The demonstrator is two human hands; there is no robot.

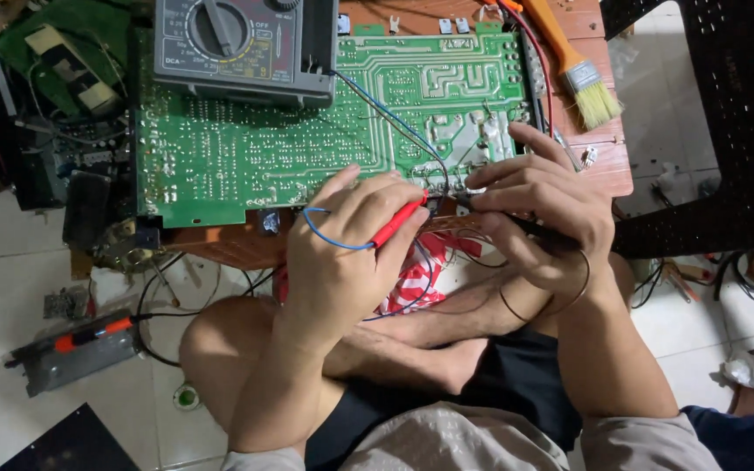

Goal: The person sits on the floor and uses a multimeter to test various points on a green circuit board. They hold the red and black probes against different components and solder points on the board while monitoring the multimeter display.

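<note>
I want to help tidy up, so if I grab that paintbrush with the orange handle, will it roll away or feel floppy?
The paintbrush probably won't roll: its handle and metal band look flat, and it lies flat on the wooden board. The handle looks stiff; only the pale bristles would likely bend. It seems light for its size, so one hand should lift it easily.

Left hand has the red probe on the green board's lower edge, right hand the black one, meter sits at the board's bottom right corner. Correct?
Not quite. In the head view the meter sits on the green board's top left. The rest stands: left hand holds the red probe, right hand the black probe.
</note>
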